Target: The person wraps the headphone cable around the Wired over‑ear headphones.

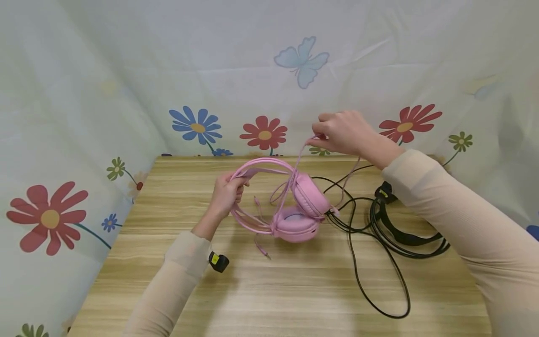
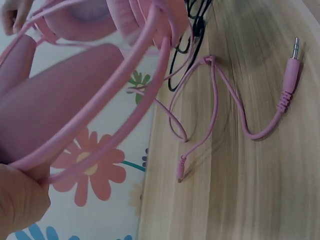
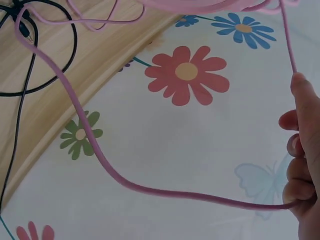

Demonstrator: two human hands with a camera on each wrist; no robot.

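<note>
My left hand [image 1: 225, 195] grips the headband of a pair of pink headphones [image 1: 310, 195], holding them tilted over the wooden table. Both ear cups hang toward the right, one above the other. Raised above and to the right of them, my right hand [image 1: 346, 133] holds the pink headphone cable [image 3: 165, 193]. In the right wrist view the cable runs taut from the fingertips up to the headphones, and a slack length droops from the lower fingers. Strands of cable cross the headband near the cups. A pink plug [image 2: 291, 72] with a metal tip dangles on its cord in the left wrist view.
Black cables [image 1: 407, 299] lie in loose loops on the right of the wooden table [image 1: 278, 295], beside and behind the ear cups. A black strap [image 1: 402, 234] is among them. A flower-patterned curtain [image 1: 236, 61] stands along the table's far edge and left side.
</note>
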